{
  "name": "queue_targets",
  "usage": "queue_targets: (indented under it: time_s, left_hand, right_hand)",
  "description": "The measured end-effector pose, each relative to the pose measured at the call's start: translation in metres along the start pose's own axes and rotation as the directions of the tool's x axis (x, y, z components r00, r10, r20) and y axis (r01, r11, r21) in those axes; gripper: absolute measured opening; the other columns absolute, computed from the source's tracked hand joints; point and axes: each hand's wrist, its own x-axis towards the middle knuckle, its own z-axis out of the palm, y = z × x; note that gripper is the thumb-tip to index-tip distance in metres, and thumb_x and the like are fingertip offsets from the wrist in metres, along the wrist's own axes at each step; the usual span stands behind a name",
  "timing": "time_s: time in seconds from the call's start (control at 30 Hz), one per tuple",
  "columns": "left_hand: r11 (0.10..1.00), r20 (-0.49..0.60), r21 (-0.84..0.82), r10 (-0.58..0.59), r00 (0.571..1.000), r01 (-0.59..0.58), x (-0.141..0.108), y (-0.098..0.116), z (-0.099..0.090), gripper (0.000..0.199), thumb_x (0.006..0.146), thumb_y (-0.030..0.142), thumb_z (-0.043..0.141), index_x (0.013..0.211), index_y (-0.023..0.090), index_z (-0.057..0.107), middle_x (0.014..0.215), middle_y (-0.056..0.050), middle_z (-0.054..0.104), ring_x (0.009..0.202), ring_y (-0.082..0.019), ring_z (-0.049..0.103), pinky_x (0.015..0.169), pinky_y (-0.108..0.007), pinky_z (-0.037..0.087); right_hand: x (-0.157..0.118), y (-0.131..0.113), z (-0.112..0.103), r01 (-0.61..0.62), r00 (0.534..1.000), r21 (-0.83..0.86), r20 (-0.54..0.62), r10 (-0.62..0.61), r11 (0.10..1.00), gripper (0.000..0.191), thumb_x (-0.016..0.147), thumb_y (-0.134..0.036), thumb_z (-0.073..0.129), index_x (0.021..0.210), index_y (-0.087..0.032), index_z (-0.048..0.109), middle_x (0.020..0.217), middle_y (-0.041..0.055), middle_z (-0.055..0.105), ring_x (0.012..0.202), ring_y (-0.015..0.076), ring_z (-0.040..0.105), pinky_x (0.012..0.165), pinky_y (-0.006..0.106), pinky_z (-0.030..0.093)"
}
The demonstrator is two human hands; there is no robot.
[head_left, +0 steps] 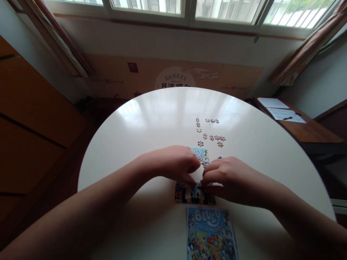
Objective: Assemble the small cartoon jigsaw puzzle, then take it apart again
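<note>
A partly joined jigsaw puzzle [183, 193] with a dark cartoon face lies flat on the white table in front of me. At its upper edge my left hand [180, 164] is curled, its thumb pointing down to the puzzle; whatever its fingers hold is hidden. My right hand [230, 177] comes in from the other side, fingers pinched at the same edge on a small puzzle piece, mostly covered. Beyond the hands is another joined section [202, 153] with light blue and lettering, partly behind my left hand. Nearest me lies a "BLUEY" picture sheet [211, 234].
Several loose puzzle pieces [217, 137] lie across the round white table [121, 144], past my hands. On the right, a brown side table [317, 131] bears papers [284, 115] and a pen [287, 118]. A wooden cabinet [29, 119] stands left; windows are ahead.
</note>
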Motion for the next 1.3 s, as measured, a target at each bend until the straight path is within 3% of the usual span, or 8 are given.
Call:
queue_targets:
  time_s: [0.2,0.47,0.6,0.73,1.03,1.1,1.2,1.3]
  left_hand:
    - [1.0,0.001,0.002,-0.009,1.0,0.009,0.0,0.001,0.0,0.03,0.072,0.032,0.077,0.06,0.019,0.052,0.056,0.005,0.047,0.049,-0.011,0.036,0.046,-0.028,0.023]
    - [1.0,0.0,-0.006,-0.007,1.0,0.007,0.001,0.001,0.001,0.031,0.07,0.028,0.079,0.06,0.019,0.05,0.056,0.004,0.048,0.05,-0.01,0.036,0.047,-0.027,0.023]
    - [1.0,0.019,-0.014,-0.012,1.0,0.012,-0.001,0.002,-0.001,0.032,0.072,0.03,0.077,0.061,0.019,0.05,0.058,0.003,0.05,0.052,-0.01,0.038,0.049,-0.027,0.024]
    - [0.998,0.013,-0.034,-0.043,0.999,0.043,-0.004,0.002,-0.007,0.033,0.081,0.038,0.068,0.062,0.019,0.05,0.057,0.002,0.051,0.051,-0.011,0.04,0.049,-0.027,0.027]
    - [0.985,-0.12,0.16,-0.051,0.991,0.07,0.003,0.005,0.003,0.04,0.077,0.04,0.075,0.058,0.018,0.047,0.058,0.003,0.051,0.052,-0.01,0.037,0.049,-0.028,0.023]
    - [0.983,-0.117,0.173,-0.04,0.992,0.06,0.005,0.005,0.007,0.04,0.076,0.038,0.076,0.056,0.018,0.047,0.058,0.003,0.051,0.051,-0.01,0.036,0.049,-0.028,0.022]
    - [0.984,-0.113,0.169,-0.034,0.993,0.053,0.006,0.004,0.01,0.039,0.074,0.037,0.077,0.056,0.018,0.049,0.058,0.003,0.052,0.051,-0.01,0.037,0.048,-0.028,0.021]
    - [0.988,-0.111,0.146,-0.039,0.993,0.055,0.006,0.004,0.01,0.037,0.074,0.034,0.077,0.056,0.018,0.05,0.057,0.003,0.052,0.052,-0.01,0.038,0.048,-0.028,0.021]
  right_hand:
    - [0.002,0.0,-0.001,0.034,0.999,-0.002,-0.018,-0.034,0.999,0.008,0.086,-0.021,0.067,0.081,-0.024,0.072,0.079,-0.0027,0.063,0.071,0.0075,0.054,0.062,0.022,0.034]
    - [0.0,-0.012,-0.009,-0.063,0.994,-0.047,0.089,0.067,0.997,0.021,0.087,-0.016,0.061,0.067,-0.019,0.065,0.069,-0.0018,0.061,0.061,0.007,0.048,0.058,0.022,0.029]
    - [-0.004,-0.008,-0.019,-0.062,0.991,0.05,0.121,0.055,0.997,0.017,0.086,-0.013,0.058,0.082,-0.023,0.072,0.074,-0.0023,0.065,0.064,0.007,0.054,0.059,0.02,0.033]
    - [-0.01,0.002,-0.03,-0.1,0.991,0.122,0.099,0.088,0.987,0.035,0.082,-0.006,0.055,0.102,-0.028,0.074,0.086,-0.0037,0.07,0.074,0.0073,0.062,0.066,0.019,0.04]
    - [-0.018,0.002,-0.042,-0.264,0.936,0.155,0.28,0.214,0.952,0.041,0.074,-0.005,0.051,0.095,-0.028,0.077,0.085,-0.0043,0.072,0.077,0.0107,0.066,0.075,0.02,0.046]
    - [-0.016,0.007,-0.045,-0.275,0.946,0.179,0.225,0.232,0.945,0.038,0.076,-0.006,0.049,0.093,-0.025,0.077,0.084,-0.0036,0.071,0.078,0.01,0.065,0.075,0.019,0.046]
    - [-0.015,0.023,-0.047,-0.316,0.945,0.21,-0.023,0.328,0.925,0.031,0.081,-0.01,0.049,0.09,-0.021,0.075,0.084,-0.0012,0.07,0.076,0.0094,0.063,0.073,0.019,0.046]
    - [-0.015,0.044,-0.043,-0.385,0.839,0.284,-0.288,0.462,0.878,0.024,0.084,-0.017,0.05,0.087,-0.019,0.074,0.075,-0.0001,0.067,0.058,0.0066,0.053,0.057,0.019,0.04]
